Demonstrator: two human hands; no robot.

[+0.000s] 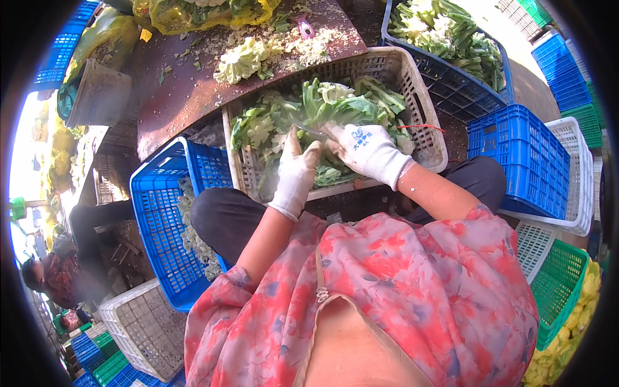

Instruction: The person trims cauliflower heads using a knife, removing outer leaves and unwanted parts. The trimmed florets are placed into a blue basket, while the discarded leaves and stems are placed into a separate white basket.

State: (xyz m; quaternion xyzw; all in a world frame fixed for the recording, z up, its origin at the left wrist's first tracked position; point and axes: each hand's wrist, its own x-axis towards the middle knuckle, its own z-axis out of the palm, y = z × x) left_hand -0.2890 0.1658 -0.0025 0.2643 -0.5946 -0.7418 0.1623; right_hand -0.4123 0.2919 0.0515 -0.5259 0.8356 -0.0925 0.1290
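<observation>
Both hands wear whitish knit gloves with stained fingers. My right hand [368, 147] is closed on the handle end of a small knife, whose thin blade [307, 128] points left toward my other hand. My left hand [297, 167] is held near the blade tip with thumb and forefinger apart; whether a small piece lies between them cannot be told. Both are over a dirty white plastic crate [425, 116] holding cauliflower leaves and trimmings [338, 104]. A pale cauliflower piece [242, 60] lies on the reddish-brown tabletop [188, 96] beyond, among scattered crumbs.
A pink peeler-like tool [305, 28] and a yellow mesh bag [208, 17] lie on the table. A blue crate of cauliflower florets [162, 217] stands left; a dark blue crate of leaves [464, 82] stands at upper right. Stacked crates [522, 159] are right. Another person [58, 273] is far left.
</observation>
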